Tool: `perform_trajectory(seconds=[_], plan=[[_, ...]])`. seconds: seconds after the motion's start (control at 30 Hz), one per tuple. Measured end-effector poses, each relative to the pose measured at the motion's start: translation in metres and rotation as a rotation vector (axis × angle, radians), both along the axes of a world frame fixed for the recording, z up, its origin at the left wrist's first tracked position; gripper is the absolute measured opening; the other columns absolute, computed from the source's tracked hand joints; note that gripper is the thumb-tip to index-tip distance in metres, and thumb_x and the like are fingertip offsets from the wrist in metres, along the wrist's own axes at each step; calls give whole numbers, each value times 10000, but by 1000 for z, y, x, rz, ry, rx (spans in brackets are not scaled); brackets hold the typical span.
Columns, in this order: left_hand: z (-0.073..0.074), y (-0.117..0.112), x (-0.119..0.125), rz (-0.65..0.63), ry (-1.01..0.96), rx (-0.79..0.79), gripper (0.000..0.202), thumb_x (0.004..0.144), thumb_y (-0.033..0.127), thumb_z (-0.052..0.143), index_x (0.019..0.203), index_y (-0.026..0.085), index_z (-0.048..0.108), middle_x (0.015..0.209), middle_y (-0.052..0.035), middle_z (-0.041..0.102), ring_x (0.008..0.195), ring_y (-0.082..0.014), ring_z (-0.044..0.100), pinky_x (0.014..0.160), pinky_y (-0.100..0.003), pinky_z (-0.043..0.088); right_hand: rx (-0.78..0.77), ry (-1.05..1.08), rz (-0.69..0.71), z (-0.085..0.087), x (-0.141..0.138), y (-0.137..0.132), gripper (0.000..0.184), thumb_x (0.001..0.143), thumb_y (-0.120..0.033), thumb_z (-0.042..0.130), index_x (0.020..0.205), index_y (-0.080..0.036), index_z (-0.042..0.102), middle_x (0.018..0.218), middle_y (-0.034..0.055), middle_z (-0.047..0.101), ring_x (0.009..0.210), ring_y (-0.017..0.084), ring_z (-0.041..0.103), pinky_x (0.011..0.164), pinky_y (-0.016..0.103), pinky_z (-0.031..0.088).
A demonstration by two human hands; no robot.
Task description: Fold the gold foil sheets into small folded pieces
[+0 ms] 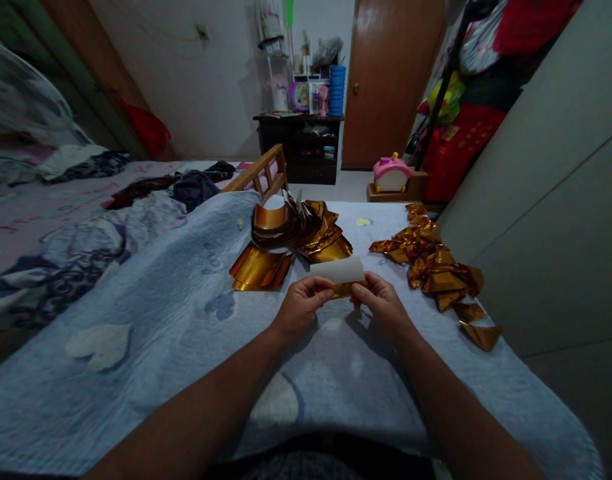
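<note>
Between my two hands is a sheet of gold foil paper [337, 270], its white back facing up and its near edge turned over to show a gold strip. My left hand [302, 303] pinches the left end of that strip, and my right hand [381, 303] pinches the right end. Just beyond my left hand lies a fanned stack of gold foil sheets [262, 267], some curled with dark or white sides showing. Off to the right of my right hand is a heap of folded gold foil pieces [436, 267].
A pale blue blanket [186, 347] with heart patterns covers the surface under my hands. Clothes [86, 247] lie on a bed at the left. A wooden rail [266, 170] stands beyond the stack. A white cabinet [551, 200] rises at the right, and a pink toy [392, 175] sits on a box.
</note>
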State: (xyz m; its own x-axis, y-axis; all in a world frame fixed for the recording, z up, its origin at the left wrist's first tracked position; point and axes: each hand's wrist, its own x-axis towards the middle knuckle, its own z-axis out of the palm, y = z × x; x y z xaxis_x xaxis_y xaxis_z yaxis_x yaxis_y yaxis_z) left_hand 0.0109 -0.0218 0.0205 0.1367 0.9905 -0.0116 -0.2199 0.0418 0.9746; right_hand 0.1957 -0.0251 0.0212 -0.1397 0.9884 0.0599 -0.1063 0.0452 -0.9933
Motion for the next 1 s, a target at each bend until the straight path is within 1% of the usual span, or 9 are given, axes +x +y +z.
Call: perform_trajectory(seconds=[0.1, 0.23, 0.43, 0.57, 0.67, 0.77, 0.9, 1.0], plan=[[0, 0, 1, -8, -15, -10, 185, 662, 283, 841, 771, 176, 736, 729, -5, 668, 715, -140, 575, 709, -265, 444, 46, -63, -26, 0, 1, -1, 283, 812, -465, 705, 868, -193, 648, 654, -28, 546, 589, 130, 499, 559, 264, 403], [-2, 0, 2, -31, -43, -25, 228, 658, 285, 837, 799, 172, 699, 756, 4, 655, 704, -124, 560, 692, -248, 419, 80, -93, -66, -2, 1, -1, 277, 817, -463, 705, 787, -203, 614, 623, -34, 521, 572, 125, 476, 546, 259, 367], [-5, 2, 3, -43, -32, -58, 297, 664, 299, 820, 832, 190, 602, 711, 45, 586, 616, -91, 491, 599, -215, 347, 96, -143, -80, 2, -1, -3, 254, 802, -447, 695, 808, -203, 621, 624, -37, 517, 572, 125, 443, 534, 254, 351], [-6, 1, 4, -87, -46, -87, 343, 683, 324, 811, 860, 205, 541, 669, 64, 554, 577, -82, 463, 576, -205, 329, 122, -170, -98, 2, -2, -4, 219, 797, -411, 685, 807, -202, 619, 635, -44, 500, 572, 120, 419, 544, 256, 349], [-5, 0, 4, -102, -55, -96, 391, 704, 340, 802, 921, 224, 498, 673, 73, 570, 575, -84, 471, 577, -202, 337, 133, -201, -124, 0, -2, -3, 208, 792, -399, 683, 796, -202, 616, 623, -48, 472, 567, 119, 397, 536, 257, 324], [-1, -2, 4, -86, -34, -115, 450, 712, 358, 802, 991, 244, 468, 663, 87, 577, 554, -86, 472, 568, -204, 336, 129, -225, -150, -1, -2, -3, 213, 783, -397, 687, 753, -206, 596, 603, -53, 436, 564, 117, 367, 530, 256, 300], [1, -4, 5, -65, -26, -120, 545, 710, 357, 806, 1101, 253, 440, 673, 92, 591, 557, -89, 488, 570, -208, 343, 134, -211, -151, -1, -2, -2, 219, 784, -402, 688, 746, -207, 593, 613, -52, 439, 571, 118, 363, 537, 256, 307], [0, -4, 6, -47, -48, -104, 662, 702, 335, 808, 1209, 257, 391, 738, 79, 621, 596, -93, 516, 582, -209, 361, 132, -196, -142, -1, -2, -2, 216, 781, -394, 691, 739, -211, 584, 611, -51, 445, 570, 119, 376, 542, 254, 322]])
